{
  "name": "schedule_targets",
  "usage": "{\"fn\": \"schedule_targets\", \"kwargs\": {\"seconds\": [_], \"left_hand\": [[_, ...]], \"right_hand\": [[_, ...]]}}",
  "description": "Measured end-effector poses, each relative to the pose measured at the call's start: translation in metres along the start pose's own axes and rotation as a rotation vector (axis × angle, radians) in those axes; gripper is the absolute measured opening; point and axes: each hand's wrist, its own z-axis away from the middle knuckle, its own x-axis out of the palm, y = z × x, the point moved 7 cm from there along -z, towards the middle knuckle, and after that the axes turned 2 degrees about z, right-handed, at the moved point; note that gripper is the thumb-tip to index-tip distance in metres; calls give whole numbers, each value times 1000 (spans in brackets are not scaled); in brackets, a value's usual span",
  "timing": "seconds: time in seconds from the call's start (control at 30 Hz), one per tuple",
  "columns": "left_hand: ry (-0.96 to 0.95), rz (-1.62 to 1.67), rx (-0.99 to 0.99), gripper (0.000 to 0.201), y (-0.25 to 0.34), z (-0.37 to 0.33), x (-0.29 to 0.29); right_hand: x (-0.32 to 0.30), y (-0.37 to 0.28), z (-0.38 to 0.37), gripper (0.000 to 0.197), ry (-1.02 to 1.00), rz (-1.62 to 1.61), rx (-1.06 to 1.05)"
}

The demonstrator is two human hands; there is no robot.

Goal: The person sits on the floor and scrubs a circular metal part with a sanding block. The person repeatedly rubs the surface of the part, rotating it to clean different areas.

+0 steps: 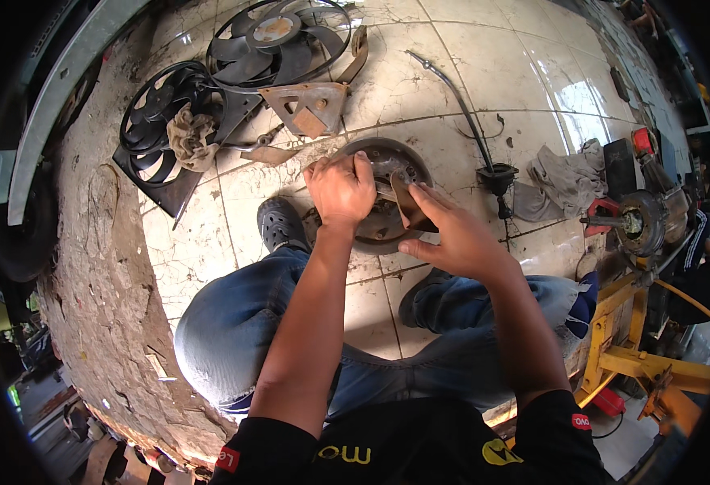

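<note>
On the tiled floor between my feet lies a round, dark metal plate (417, 159) with a raised rim, like a brake drum or backing plate. My left hand (343, 187) is closed in a fist over its left part; what the fingers grip is hidden. Over the right side reaches my right hand (461, 234), fingers stretched out and thumb apart. Its fingertips touch a brown curved piece (406, 202) that stands on edge above the plate. Whether this piece is a brake shoe or a folded sheet, I cannot tell.
Two black radiator fans (310, 48) lie at the far left with a crumpled rag (191, 139) and a rusty bracket (306, 109). To the right are a lever with a cable (496, 178), a grey cloth (565, 182), a metal assembly (642, 222) and a yellow frame (646, 361).
</note>
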Motion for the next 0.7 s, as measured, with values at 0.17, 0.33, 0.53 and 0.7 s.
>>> {"fn": "schedule_targets", "kwargs": {"seconds": [0.17,0.33,0.53,0.7], "left_hand": [[4,-20,27,36,3,1,-2],[-28,30,6,34,6,-1,2],[4,-13,31,36,4,1,3],[21,-5,57,35,-14,-3,4]], "right_hand": [[-12,3,9,49,-16,-46,35],[8,14,-2,35,154,-94,-8],[25,2,-11,52,269,99,-70],[44,-10,-3,63,271,304,-82]]}}
